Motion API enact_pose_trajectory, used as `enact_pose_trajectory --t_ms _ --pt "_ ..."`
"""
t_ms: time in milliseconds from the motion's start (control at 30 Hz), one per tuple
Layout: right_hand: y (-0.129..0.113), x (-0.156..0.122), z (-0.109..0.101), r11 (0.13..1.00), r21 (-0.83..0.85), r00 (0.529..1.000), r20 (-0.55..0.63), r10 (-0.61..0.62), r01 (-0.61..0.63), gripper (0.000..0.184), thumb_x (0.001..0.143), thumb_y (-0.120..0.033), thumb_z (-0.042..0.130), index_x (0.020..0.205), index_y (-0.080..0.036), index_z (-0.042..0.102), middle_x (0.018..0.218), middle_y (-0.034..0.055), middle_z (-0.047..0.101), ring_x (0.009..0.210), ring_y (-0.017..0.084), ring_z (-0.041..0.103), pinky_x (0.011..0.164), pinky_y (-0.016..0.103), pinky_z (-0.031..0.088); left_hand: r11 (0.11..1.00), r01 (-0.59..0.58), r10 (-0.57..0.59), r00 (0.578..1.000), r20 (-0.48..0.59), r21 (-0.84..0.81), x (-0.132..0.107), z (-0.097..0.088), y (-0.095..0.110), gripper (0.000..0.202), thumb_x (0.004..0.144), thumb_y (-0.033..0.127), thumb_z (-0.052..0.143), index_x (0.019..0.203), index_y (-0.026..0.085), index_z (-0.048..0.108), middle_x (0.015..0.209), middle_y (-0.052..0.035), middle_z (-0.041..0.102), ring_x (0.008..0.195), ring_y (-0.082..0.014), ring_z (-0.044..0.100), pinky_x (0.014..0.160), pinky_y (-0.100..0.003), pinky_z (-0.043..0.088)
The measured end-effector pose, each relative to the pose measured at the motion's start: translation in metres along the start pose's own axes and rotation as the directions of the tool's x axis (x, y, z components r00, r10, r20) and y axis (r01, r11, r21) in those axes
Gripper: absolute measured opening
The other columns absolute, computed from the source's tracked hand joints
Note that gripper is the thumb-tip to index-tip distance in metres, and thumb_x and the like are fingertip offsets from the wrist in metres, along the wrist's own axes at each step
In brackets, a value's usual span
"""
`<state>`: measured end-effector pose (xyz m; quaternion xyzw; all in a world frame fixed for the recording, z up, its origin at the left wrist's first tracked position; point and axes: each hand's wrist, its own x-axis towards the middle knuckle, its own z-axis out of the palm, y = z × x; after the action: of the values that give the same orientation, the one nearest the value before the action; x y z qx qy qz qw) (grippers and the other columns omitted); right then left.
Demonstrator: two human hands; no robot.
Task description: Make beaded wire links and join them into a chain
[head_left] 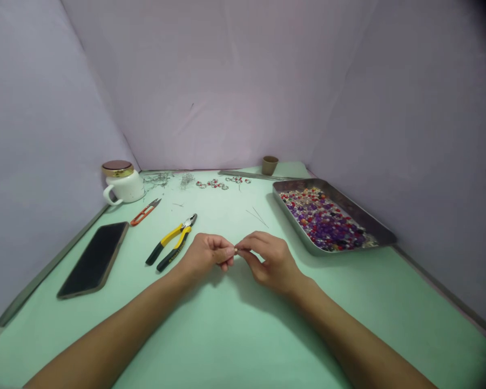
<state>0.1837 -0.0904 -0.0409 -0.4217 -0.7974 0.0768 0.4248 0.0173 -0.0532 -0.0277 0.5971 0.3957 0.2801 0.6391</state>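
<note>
My left hand (214,252) and my right hand (269,259) meet over the middle of the green table. Between their fingertips sits a tiny pale bead (236,250), pinched by thumb and forefinger on both sides. Any wire through it is too fine to make out. Left of my left hand lie yellow-and-black pliers (173,240), jaws pointing away from me. Thin loose wires (257,216) rest just beyond my right hand. To the right stands a metal tray (303,235) of mixed beads (328,221), mostly purple, red and pale.
On the left are a phone (94,259), orange thread snips (144,212) and a white mug (128,187) with a lidded top. Red-and-clear beaded pieces (215,184), tangled wire (157,178), a brown cup (269,165) and long rods (247,175) lie along the back. Pale walls enclose the table.
</note>
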Motion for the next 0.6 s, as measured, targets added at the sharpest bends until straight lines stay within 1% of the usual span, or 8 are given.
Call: enact_pose_trajectory --t_ms 167,367,600 --pt "-0.0012 0.0006 -0.0029 1.000 0.015 0.999 0.035 -0.016 0.016 0.016 0.075 -0.014 0.047 0.080 -0.018 0.062 0.070 0.0054 0.063 0.064 0.015 0.054 0.059 0.027 0.042 0.996 -0.023 0.024 1.000 -0.009 0.088 -0.0014 -0.0001 0.0050 0.014 0.062 0.024 0.062 0.057 0.012 0.061 0.050 -0.0005 0.056 0.044 -0.0084 0.046 0.048 -0.022 0.035" --pt "-0.0048 0.0002 -0.0052 0.998 0.059 0.997 0.067 -0.030 0.026 0.015 0.072 -0.012 0.047 0.075 -0.017 0.061 0.064 0.0042 0.060 0.059 0.015 0.053 0.055 0.026 0.041 0.992 -0.037 0.037 0.999 0.006 0.117 -0.0032 0.0013 0.0068 0.011 0.062 0.021 0.061 0.056 0.012 0.062 0.048 -0.0003 0.056 0.043 -0.0081 0.046 0.046 -0.021 0.036" --pt "-0.0044 -0.0009 -0.0067 0.998 0.006 0.990 0.124 -0.069 0.069 0.017 0.073 -0.012 0.046 0.076 -0.015 0.062 0.065 0.0055 0.060 0.059 0.015 0.052 0.055 0.027 0.041 0.988 -0.018 0.015 1.000 0.027 0.154 -0.0026 0.0004 0.0039 0.013 0.063 0.021 0.060 0.055 0.011 0.061 0.047 -0.0008 0.056 0.041 -0.0080 0.046 0.044 -0.021 0.035"
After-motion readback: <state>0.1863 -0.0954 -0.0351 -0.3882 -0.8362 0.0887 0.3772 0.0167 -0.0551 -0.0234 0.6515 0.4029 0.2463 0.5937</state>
